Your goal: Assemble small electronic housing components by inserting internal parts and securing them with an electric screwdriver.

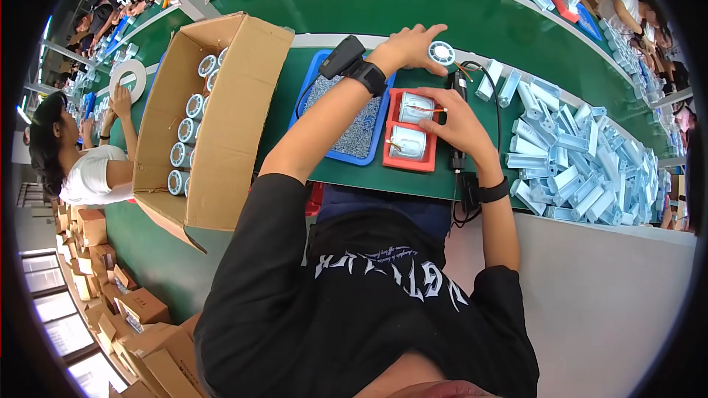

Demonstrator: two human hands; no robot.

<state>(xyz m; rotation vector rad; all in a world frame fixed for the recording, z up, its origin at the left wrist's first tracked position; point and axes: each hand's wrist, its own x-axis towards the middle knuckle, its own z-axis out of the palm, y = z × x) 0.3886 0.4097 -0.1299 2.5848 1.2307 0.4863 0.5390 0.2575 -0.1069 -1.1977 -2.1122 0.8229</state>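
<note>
My left hand (pixel 407 47) reaches over the far side of the bench with thumb and forefinger spread apart. Between them is a round white part with a spoked face (pixel 442 53) and thin coloured wires; the thumb is close to its lower rim. My right hand (pixel 459 119) curves around one end of a white cylindrical housing (pixel 414 107), thumb on its near side and fingers on its far side. That housing lies on its side in a red holder (pixel 409 165), with orange wires by my palm. A second white cylindrical housing (pixel 407 142) lies nearer to me in the same holder.
A blue tray (pixel 359 159) of small metal pieces sits under my left forearm. Left of it stands an open cardboard box (pixel 233 118) holding several round white parts. Light-blue plastic pieces (pixel 582 155) pile up at right. A black cylindrical tool (pixel 457 133) with a cable lies beside the holder. Other people work nearby.
</note>
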